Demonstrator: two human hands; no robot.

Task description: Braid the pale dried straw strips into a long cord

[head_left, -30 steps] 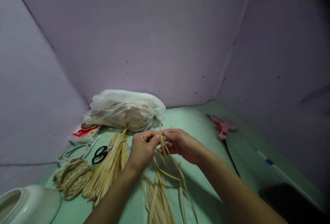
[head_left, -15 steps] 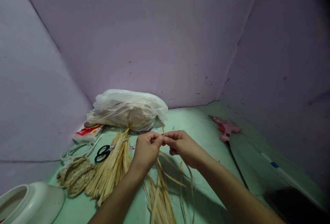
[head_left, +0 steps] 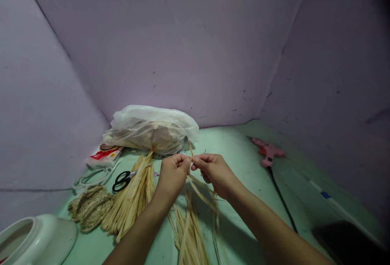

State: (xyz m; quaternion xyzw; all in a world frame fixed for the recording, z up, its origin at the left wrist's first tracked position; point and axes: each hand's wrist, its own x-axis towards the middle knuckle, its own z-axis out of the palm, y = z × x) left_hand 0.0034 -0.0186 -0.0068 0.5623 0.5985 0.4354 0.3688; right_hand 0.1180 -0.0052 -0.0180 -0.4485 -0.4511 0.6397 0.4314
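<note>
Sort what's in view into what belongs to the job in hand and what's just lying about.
Job in hand:
- thin twisted cord, pinched by left hand and right hand
- loose pale strips hanging below
- probably the tied strip bundle

Apparently just lying about:
- pink glue gun
- black-handled scissors
- plastic bag
- coarse braided coil
- white vessel

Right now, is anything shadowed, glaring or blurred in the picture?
Head view: dim light, upper right corner nearly black; head view: shadow on the green table beneath the right arm; head view: soft shine on the white vessel; head view: strips below the right hand smear toward their ends.
</note>
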